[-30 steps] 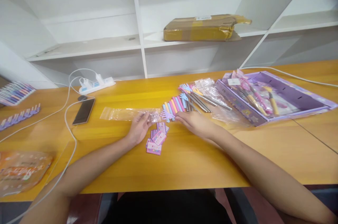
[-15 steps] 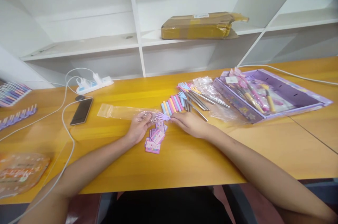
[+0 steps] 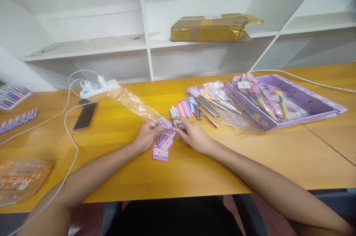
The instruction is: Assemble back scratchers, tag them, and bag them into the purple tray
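Observation:
A long clear plastic bag (image 3: 136, 104) stretches from my hands toward the back left. My left hand (image 3: 147, 137) is closed on the bag's near end, thumb on top. A purple hand-shaped piece (image 3: 164, 123) lies at that end, seemingly inside the plastic. My right hand (image 3: 194, 135) pinches the piece's near tip with the thumb, its index finger lifted and stretched out. Small pink and purple printed cards (image 3: 160, 153) lie in a loose pile just below my hands. Pastel foam-like tubes (image 3: 182, 110) lie in a row behind my right hand.
Metal rods with coloured hand-shaped heads (image 3: 207, 106) lie beyond the tubes, near crumpled clear bags (image 3: 236, 119). A purple tray (image 3: 294, 84) with packaged items stands at the right. On the left are a phone (image 3: 85, 116), a power strip (image 3: 99, 88) and a loose white cable (image 3: 72, 135).
The purple piece has moved slightly left and down, further into the bag's near end. The bag now slants up toward the power strip. My right index finger has lifted away from the thumb.

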Demonstrator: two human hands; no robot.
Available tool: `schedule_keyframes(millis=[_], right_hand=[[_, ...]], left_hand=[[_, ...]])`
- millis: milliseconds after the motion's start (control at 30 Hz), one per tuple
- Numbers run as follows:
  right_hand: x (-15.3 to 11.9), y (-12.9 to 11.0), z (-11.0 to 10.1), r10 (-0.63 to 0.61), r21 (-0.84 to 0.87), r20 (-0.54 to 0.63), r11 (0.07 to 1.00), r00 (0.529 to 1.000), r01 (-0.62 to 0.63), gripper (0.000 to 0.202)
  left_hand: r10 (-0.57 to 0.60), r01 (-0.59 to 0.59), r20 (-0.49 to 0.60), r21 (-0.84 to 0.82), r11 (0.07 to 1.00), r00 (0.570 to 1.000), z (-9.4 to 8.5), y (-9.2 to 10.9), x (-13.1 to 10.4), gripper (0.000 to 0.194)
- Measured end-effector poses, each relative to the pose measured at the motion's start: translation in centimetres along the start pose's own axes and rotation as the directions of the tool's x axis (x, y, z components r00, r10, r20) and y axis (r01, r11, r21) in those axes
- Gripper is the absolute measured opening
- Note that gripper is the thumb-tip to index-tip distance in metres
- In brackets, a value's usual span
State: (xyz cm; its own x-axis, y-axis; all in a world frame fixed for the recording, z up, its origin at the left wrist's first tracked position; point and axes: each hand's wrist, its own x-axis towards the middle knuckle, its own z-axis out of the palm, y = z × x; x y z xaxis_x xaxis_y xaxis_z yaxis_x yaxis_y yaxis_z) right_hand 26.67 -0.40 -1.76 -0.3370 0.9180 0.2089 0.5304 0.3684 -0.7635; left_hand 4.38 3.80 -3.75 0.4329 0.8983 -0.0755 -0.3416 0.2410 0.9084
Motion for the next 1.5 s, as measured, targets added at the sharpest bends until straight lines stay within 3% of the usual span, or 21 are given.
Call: schedule_keyframes(millis=[100,233,367,633,733,833,1000,1133,1267,1400,1500], right_hand=[[0.0,-0.1,-1.0,0.058,-0.083,0.047,0.995,0.997,-0.054,0.035],[0.4,0.9,-3.3,0.086,-0.128,0.217,0.990,0.972,-0.059,0.033],[0.7,1.7,-4.1,0.037,-0.081,0.286,0.997,0.958,-0.014,0.038],[0.1,-0.3,-0.7,-0.010,0.025,0.236,1.000,0.972,0.004,0.035],[0.1,0.2,-0.7,0.007,0.145,0.257,0.988,0.966,-0.046,0.031],[0.5,1.2,-1.5,0.010,0.377,0.278,0.919,0.961,-0.118,0.049],[1.3,2.2,-2.9,-0.021,0.631,0.296,0.755,0.955,-0.179,0.040],[1.6,2.8,-2.5,0.006,0.691,0.239,0.702,0.971,-0.174,0.038],[1.6,2.6,-1.4,0.043,0.687,0.146,0.714,0.988,-0.132,0.049],[1.0,1.3,-0.3,0.006,0.699,0.264,0.688,0.965,-0.196,0.049],[0.6,0.6,0.1,-0.016,0.695,0.309,0.687,0.951,-0.214,0.050]], left_hand=[[0.044,-0.057,-0.137,-0.088,0.994,0.990,-0.1,0.4,0.3,0.032],[0.081,-0.129,-0.258,-0.173,0.976,0.963,-0.5,0.9,0.9,0.032],[0.068,-0.096,-0.215,-0.123,0.988,0.974,-0.6,0.9,0.9,0.032],[0.026,-0.025,-0.011,0.048,0.999,1.000,0.0,0.5,0.0,0.033],[0.093,-0.095,-0.141,-0.004,0.995,0.986,-0.2,0.6,0.2,0.033],[0.130,-0.156,-0.268,-0.081,0.984,0.955,-0.6,0.7,0.7,0.033],[0.096,-0.163,-0.329,-0.183,0.970,0.940,-1.2,1.0,1.3,0.032],[0.032,-0.079,-0.258,-0.176,0.981,0.966,-0.3,0.7,0.5,0.032],[-0.064,0.055,-0.081,-0.110,0.992,0.995,1.8,-0.5,-1.5,0.037],[-0.083,0.085,0.077,-0.016,0.996,0.994,2.8,-1.7,-3.2,0.036],[-0.112,0.104,0.110,0.069,0.992,0.988,2.5,-1.9,-3.5,0.036]])
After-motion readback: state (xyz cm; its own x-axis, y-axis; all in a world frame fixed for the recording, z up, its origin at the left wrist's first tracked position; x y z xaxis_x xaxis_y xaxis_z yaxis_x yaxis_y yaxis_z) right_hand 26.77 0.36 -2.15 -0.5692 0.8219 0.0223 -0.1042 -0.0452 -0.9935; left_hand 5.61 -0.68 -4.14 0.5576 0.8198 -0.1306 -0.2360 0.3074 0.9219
